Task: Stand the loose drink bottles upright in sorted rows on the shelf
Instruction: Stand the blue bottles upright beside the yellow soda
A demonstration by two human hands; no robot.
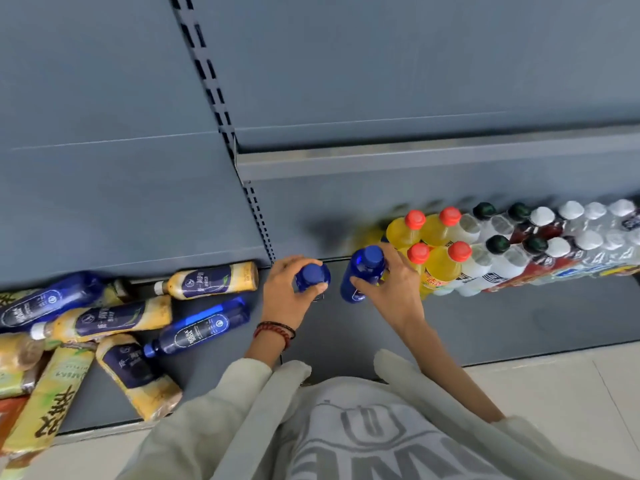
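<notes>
Head view: right of the slotted upright (259,223), the left hand (287,296) grips a blue bottle (312,277) from above and covers most of its body, so whether its base meets the shelf (346,327) cannot be told; a red bead bracelet (273,332) circles that wrist; farther right of the upright the right hand (391,289) wraps its fingers round a second blue bottle (363,271), which is slightly tilted and just beside the yellow bottles (440,261) with red caps, part of its side hidden under the fingers; right of the upright beyond those stand pale bottles with dark green caps (498,258), red drinks with white caps (554,258) and clear bottles with white caps (592,244), two rows deep, blurred and cut by the right edge, their labels unreadable; left of the upright a loose pile (104,323) of lying bottles runs past the left edge, so its extent is unknown; in it lie a lying blue bottle (204,327) and cream-and-navy labelled bottles (211,280), print too small to read; the shelf board and back panel are flat grey metal, with a higher shelf edge (415,157) right of the upright's top; pale floor tiles (554,386) lie in front of the shelf
</notes>
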